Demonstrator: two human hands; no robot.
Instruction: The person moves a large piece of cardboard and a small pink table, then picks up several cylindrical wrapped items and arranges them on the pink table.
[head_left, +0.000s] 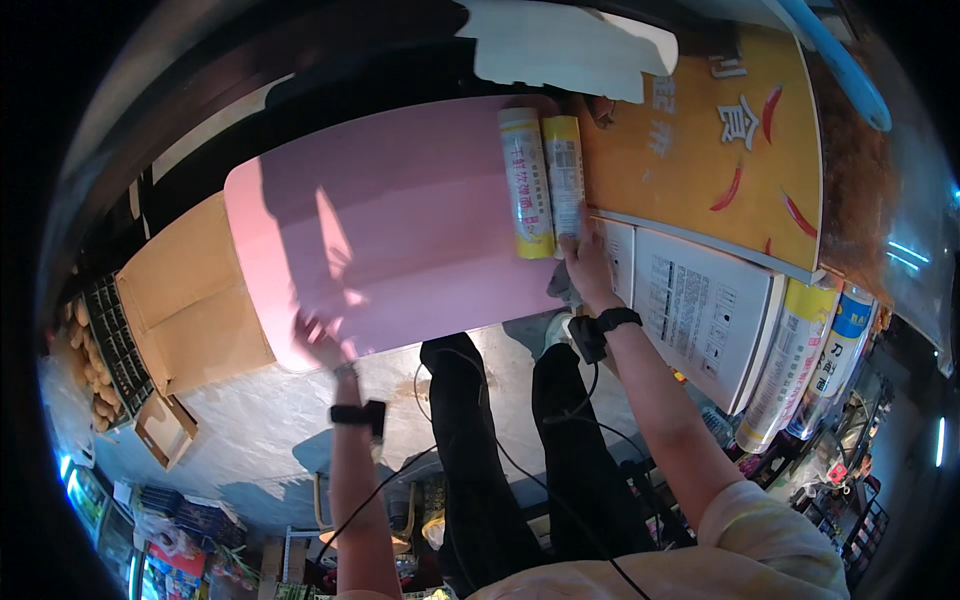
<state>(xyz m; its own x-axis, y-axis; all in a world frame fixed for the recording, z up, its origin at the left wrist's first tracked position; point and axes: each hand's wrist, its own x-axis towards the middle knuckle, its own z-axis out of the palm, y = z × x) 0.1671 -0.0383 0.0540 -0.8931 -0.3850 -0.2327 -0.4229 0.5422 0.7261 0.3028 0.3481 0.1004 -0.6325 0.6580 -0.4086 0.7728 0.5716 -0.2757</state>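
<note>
Two cylindrical yellow-and-white packs, which look like dried noodles, lie side by side at the right end of a pink tabletop (420, 247). The left pack (525, 184) is the longer-looking one; the right pack (564, 169) lies along the table's right edge. At the near end of the right pack is my right hand (591, 268), its thumb and fingers around that end. My left hand (319, 337) is motion-blurred above the table's near left edge, away from the packs. I see nothing clear in it, and its finger positions are hard to make out.
White cartons (697, 315) bearing print stand right of the table, below an orange panel (705, 157) with chili pictures. More cylindrical packs (791, 360) stand beyond them. Left are a cardboard box (199, 292) and a dark crate (120, 337) beside potato-like produce. A cable (525, 480) crosses my legs.
</note>
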